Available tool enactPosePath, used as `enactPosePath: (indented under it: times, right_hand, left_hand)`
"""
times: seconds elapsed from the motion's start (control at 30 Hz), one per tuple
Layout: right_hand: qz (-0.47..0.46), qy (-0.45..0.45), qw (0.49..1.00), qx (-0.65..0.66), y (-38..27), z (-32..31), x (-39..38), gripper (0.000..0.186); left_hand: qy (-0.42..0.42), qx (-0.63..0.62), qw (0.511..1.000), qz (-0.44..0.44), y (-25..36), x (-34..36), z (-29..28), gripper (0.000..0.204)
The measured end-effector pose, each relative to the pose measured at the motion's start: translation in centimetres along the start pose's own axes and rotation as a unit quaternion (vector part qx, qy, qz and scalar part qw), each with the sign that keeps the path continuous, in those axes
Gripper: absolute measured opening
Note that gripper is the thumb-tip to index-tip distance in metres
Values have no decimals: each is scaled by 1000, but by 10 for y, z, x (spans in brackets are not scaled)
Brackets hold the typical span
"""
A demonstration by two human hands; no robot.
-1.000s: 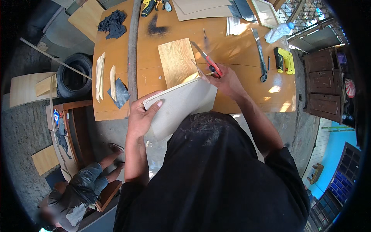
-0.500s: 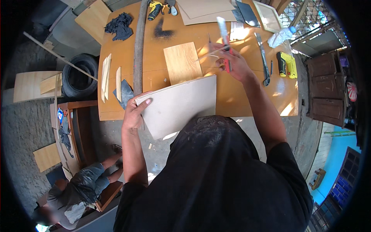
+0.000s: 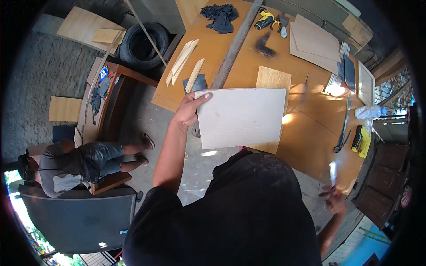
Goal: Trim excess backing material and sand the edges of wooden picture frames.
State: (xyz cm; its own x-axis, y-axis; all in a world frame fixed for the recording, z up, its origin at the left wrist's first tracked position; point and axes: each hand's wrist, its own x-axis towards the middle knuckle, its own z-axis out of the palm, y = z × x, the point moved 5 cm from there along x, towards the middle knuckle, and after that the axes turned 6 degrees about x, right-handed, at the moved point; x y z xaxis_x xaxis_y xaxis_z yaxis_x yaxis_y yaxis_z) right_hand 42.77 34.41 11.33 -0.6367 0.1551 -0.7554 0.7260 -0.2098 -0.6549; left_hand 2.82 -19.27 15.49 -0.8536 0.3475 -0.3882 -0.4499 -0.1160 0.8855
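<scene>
My left hand (image 3: 188,110) pinches the upper left corner of a pale grey cardboard sheet (image 3: 242,117), thumb on its face. The sheet is held up over the table's near edge and partly covers a wood-grain board (image 3: 275,77). Off the table's right front corner, my right hand (image 3: 335,203) is low and blurred by motion. It grips a red-handled utility knife (image 3: 333,179) with the bright blade pointing up; some fingers stand away from the handle.
On the brown table (image 3: 310,142) lie a dark bar (image 3: 237,42), wood strips (image 3: 183,62), a black cloth (image 3: 220,18), a yellow-black drill (image 3: 265,20), cardboard sheets (image 3: 313,42) and a yellow tool (image 3: 363,142). A person (image 3: 84,162) sits at left; a tire (image 3: 143,44) lies behind.
My view has turned. My right hand has swung from above the table down past its right front corner with the knife; a thin strip near it is gone. My left hand still holds the sheet.
</scene>
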Motion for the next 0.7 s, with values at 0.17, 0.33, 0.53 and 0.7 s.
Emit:
enactPosePath:
  times: [0.17,0.33,0.53,0.7]
  right_hand:
    - [152,155,955,-203,19,-9,-49,36]
    - [-116,318,930,-143,-27,12,-29,19]
    - [-171,187,955,152,-79,138,40,34]
    - [-111,33,933,342,-118,220,80,23]
  left_hand:
    - [-17,-32,999,-22,-6,28,-7,28]
    - [25,-42,998,-28,-9,51,-8,38]
    - [-84,-132,986,-50,-21,78,11,49]
    - [-97,-175,979,-47,-33,80,14,46]
